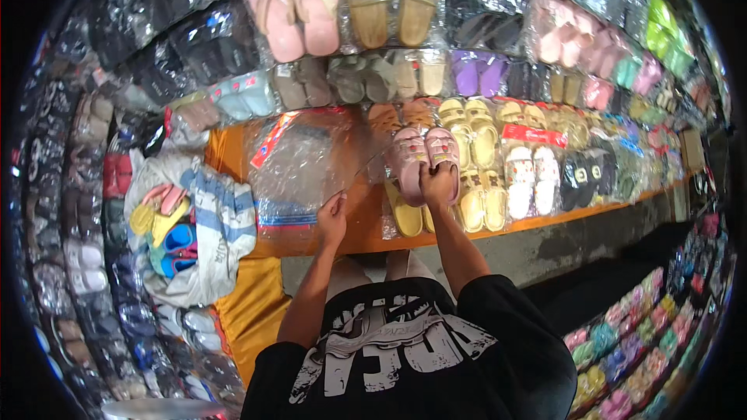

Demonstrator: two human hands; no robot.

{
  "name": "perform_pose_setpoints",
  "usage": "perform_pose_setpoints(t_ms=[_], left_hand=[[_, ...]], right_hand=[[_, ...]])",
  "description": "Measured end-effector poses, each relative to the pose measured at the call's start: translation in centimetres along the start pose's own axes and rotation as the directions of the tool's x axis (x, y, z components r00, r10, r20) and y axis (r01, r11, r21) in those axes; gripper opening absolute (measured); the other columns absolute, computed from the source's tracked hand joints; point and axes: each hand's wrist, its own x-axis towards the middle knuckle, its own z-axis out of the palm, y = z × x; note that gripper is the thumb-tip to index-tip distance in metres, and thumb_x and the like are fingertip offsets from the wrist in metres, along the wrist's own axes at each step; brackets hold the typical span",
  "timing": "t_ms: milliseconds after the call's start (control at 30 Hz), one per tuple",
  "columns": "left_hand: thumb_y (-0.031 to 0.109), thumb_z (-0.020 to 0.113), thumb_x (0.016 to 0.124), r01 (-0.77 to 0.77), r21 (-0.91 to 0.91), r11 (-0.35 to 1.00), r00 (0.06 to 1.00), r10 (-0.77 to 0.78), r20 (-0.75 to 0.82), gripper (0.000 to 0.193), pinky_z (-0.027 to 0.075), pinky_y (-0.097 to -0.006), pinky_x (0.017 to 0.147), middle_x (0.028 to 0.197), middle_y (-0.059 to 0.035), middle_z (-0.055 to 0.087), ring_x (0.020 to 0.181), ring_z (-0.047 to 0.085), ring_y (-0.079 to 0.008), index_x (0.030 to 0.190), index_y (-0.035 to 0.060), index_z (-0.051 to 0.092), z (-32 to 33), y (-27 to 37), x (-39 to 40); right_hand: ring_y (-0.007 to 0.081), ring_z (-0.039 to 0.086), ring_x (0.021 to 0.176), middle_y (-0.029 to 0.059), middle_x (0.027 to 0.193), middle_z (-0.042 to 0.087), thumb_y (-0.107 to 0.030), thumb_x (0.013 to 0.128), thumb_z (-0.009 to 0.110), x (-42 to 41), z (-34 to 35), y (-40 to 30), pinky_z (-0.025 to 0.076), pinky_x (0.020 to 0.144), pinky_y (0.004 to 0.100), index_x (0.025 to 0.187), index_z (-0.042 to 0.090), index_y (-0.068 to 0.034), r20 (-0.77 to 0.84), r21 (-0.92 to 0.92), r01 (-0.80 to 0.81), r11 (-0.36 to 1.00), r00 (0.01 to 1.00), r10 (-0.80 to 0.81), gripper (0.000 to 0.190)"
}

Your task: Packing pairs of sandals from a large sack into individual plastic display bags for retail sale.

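Note:
A pair of pink clogs is gripped by my right hand, thumb and fingers at the heel ends. They are raised over the orange-covered table, partly hiding a bagged yellow pair. My left hand pinches the edge of a clear plastic bag, whose full outline is hard to make out. Left of that hand, clear plastic packaging with a red strip lies flat on the table. The pink clogs appear to be outside the bag.
Bagged yellow slippers, white clogs and black slippers line the table's right side. At left stands a white-and-blue sack holding loose colourful footwear. Wrapped slippers hang in rows beyond the table.

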Motion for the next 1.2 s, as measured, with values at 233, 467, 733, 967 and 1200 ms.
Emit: perform_pose_setpoints(t_ms=[233, 467, 733, 967, 1200], left_hand=[[0.023, 0.061, 0.097, 0.101, 0.041, 0.994, 0.975, -0.091, -0.202, 0.035, 0.048, -0.0257, 0.089, 0.113, -0.0140, 0.069, 0.102, 0.065, -0.0151, 0.121, -0.0023, 0.064, -0.3, 4.8, -1.2], [0.022, 0.061, 0.097, 0.138, -0.051, 0.989, 0.972, -0.145, -0.184, 0.033, 0.047, -0.0259, 0.091, 0.114, -0.0133, 0.069, 0.104, 0.064, -0.0150, 0.120, -0.0013, 0.065, -1.8, 4.0, -0.9], [0.013, 0.058, 0.096, -0.221, 0.250, 0.943, 0.973, 0.232, -0.014, 0.026, 0.035, -0.0377, 0.109, 0.128, -0.0155, 0.062, 0.131, 0.049, -0.0306, 0.117, 0.0010, 0.067, -1.2, 5.7, -2.8], [0.001, 0.058, 0.091, -0.279, 0.240, 0.930, 0.958, 0.288, -0.002, 0.024, 0.039, -0.0395, 0.107, 0.126, -0.0143, 0.063, 0.128, 0.051, -0.0348, 0.112, -0.0001, 0.068, -3.1, 7.0, -5.0], [0.008, 0.059, 0.094, -0.279, 0.139, 0.950, 0.960, 0.280, 0.019, 0.021, 0.039, -0.0408, 0.106, 0.116, -0.0115, 0.068, 0.130, 0.049, -0.0323, 0.112, 0.0033, 0.070, -4.4, 7.6, -6.8]], right_hand=[[0.0185, 0.057, 0.060, 0.0155, 0.069, 0.061, -0.018, 0.088, 0.064, -2.8, -2.2, -1.7, 0.044, 0.057, 0.0378, 0.087, 0.061, 0.004, 0.099, 0.306, -0.048, 0.951, 0.995, 0.018, 0.023], [0.0341, 0.065, 0.068, 0.0182, 0.075, 0.065, -0.008, 0.084, 0.064, -6.6, -8.9, -7.2, 0.050, 0.066, 0.0390, 0.102, 0.062, -0.001, 0.277, 0.430, 0.271, 0.861, 0.868, -0.411, 0.019], [0.0445, 0.063, 0.083, 0.0258, 0.087, 0.065, -0.010, 0.079, 0.063, -7.3, -3.7, -9.9, 0.049, 0.072, 0.0492, 0.097, 0.059, 0.001, 0.507, 0.379, 0.279, 0.882, 0.735, -0.451, 0.021], [0.0458, 0.062, 0.077, 0.0277, 0.083, 0.064, -0.014, 0.081, 0.062, -8.9, -0.8, -13.1, 0.048, 0.068, 0.0527, 0.091, 0.060, 0.002, 0.477, 0.342, 0.268, 0.901, 0.776, -0.412, 0.019], [0.0425, 0.063, 0.074, 0.0244, 0.081, 0.065, -0.022, 0.082, 0.063, -12.4, 5.7, -14.8, 0.050, 0.065, 0.0488, 0.100, 0.058, 0.000, 0.597, 0.331, 0.323, 0.886, 0.656, -0.462, 0.029]])
